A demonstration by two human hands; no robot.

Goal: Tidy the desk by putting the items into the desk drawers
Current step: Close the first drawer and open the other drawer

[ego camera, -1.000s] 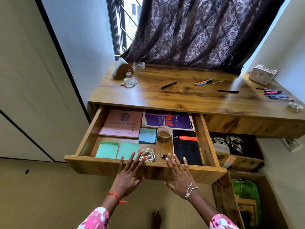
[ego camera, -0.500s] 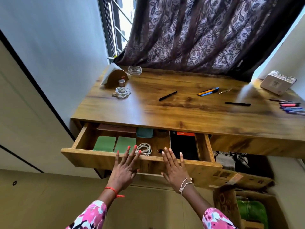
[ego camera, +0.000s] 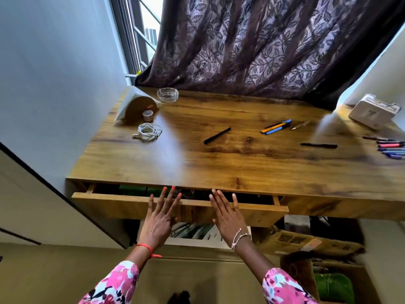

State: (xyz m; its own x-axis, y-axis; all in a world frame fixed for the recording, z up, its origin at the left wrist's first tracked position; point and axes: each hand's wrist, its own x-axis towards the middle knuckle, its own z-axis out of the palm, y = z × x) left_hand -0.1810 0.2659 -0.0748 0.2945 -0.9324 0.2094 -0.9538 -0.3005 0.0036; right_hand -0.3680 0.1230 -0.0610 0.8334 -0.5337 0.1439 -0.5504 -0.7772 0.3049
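The wooden desk drawer [ego camera: 122,205] stands only a narrow gap out from under the desk top [ego camera: 219,163]. My left hand [ego camera: 161,218] and my right hand [ego camera: 228,216] press flat against its front panel, fingers straight and spread. Green pads [ego camera: 133,189] show dimly through the gap. On the desk lie a coiled white cable [ego camera: 149,131], a black pen [ego camera: 217,135], orange and blue pens [ego camera: 275,126], a metal pen [ego camera: 300,125], another black pen [ego camera: 318,145] and several coloured markers [ego camera: 390,147] at the right edge.
A glass ashtray [ego camera: 167,94], a wooden napkin holder [ego camera: 135,106] and a small tape roll [ego camera: 147,115] stand at the back left. A white box [ego camera: 372,111] sits at the back right. Cardboard boxes [ego camera: 306,242] and a green bag [ego camera: 333,286] fill the space under the desk.
Both hands have pushed the drawer in, from wide open to a narrow gap. The books, tape ring and cable inside have gone out of sight under the desk top.
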